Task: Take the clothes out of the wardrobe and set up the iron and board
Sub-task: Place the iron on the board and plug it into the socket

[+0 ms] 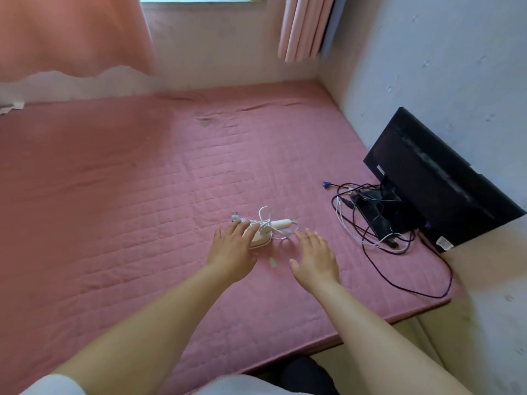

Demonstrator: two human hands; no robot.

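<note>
A small white iron (263,233) lies on the pink quilted mattress (142,195), its white cord bundled around the handle and its plug (235,216) lying to the left. My left hand (232,249) reaches over the iron's near left side with straight fingers, its fingertips at the iron's body. My right hand (315,256) hovers just right of the iron, fingers spread, holding nothing. No ironing board or clothes are in view.
A black monitor (436,178) leans against the right wall, with a tangle of black and white cables (373,223) on the mattress corner beside it. Pink curtains (305,27) hang at the back. The mattress edge (370,323) runs near my body.
</note>
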